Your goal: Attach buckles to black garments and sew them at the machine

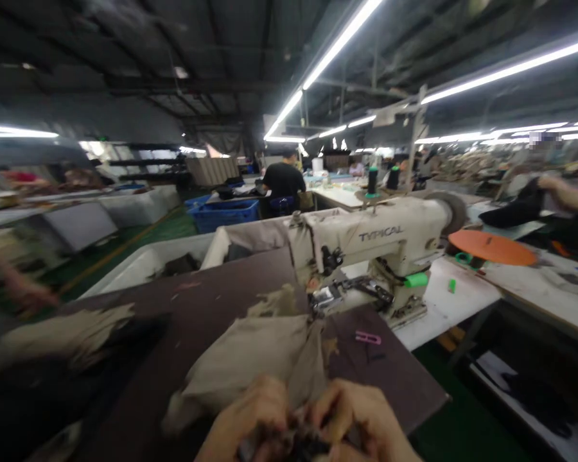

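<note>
Both of the person's hands sat at the bottom of the view, the left hand (243,418) and the right hand (352,418) close together. Their fingers (340,404) were curled and clenched on the bunched dark fabric (293,444), held at the near edge of the dark brown sheet (207,314). That sheet lay flat across the counter (446,314), its long axis running from the hands up and away toward the sewing machine. A crumpled beige lining (248,366) rose from the hands, pointing up and left, its folds gathered into the grip.

Just ahead stood the cream sewing machine (376,240), marked TYPICAL, with its presser foot (327,300) beside the sheet's far edge. A pink clip (368,337) lay on the sheet, and an orange disc (491,248) sat on the counter to the right.

Beyond the sheet, a white bin (144,266) held dark cloth pieces (177,264), and a blue plastic crate (224,216) stood farther off. At right, a co-worker's hand (566,196) gripped black cloth (513,208).
</note>
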A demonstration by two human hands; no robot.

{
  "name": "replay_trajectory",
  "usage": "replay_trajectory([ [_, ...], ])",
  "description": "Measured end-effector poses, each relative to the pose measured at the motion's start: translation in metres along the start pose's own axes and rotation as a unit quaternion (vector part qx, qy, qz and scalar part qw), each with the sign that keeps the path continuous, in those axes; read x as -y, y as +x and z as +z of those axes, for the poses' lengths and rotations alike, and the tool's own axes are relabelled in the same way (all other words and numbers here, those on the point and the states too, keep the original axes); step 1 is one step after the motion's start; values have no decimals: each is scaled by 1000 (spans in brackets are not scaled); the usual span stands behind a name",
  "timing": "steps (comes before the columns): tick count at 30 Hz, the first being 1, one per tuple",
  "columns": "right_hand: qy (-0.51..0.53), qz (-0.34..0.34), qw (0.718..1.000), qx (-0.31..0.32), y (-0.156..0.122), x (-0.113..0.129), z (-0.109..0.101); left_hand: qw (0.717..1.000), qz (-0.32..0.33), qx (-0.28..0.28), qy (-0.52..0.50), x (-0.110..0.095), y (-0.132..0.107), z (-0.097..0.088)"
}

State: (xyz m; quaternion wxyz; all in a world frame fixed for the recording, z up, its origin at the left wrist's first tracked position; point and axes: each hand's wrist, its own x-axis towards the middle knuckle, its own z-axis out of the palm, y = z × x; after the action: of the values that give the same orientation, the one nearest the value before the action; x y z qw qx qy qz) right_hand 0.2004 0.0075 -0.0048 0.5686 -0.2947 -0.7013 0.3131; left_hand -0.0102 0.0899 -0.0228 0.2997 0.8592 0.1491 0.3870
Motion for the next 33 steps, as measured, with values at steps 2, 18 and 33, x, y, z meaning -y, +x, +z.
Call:
replay_trajectory([
  [2, 1, 38, 999, -18, -7, -1, 0, 1000, -9, 1, -27, -16, -3, 2],
  [18, -37, -11, 999, 33, -16, -6, -13, 993, 1, -119, -18, -31, -2, -4],
  [33, -17, -33, 999, 30, -17, -12, -15, 994, 10, 112, -3, -20, 12, -5],
])
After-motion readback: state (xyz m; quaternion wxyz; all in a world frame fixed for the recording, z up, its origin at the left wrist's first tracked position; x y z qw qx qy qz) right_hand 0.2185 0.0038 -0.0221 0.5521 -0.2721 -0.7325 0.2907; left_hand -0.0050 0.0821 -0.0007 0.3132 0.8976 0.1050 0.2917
